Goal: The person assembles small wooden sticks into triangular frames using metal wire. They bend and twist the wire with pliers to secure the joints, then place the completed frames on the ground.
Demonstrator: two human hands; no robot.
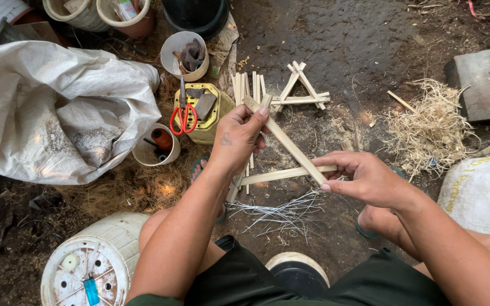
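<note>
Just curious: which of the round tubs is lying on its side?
The big white tub at bottom left, beside the person's knee; the smaller tubs farther off stand upright.

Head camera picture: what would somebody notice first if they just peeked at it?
Right in the middle, the left hand and right hand hold pale bamboo sticks crossed into a frame. Next come the red-handled scissors on a yellow tray just left of them. A big white sack fills the left side.

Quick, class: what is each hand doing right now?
Left hand: closed on pale flat bamboo strips.
Right hand: closed, pinching the same strips where they cross.
</note>
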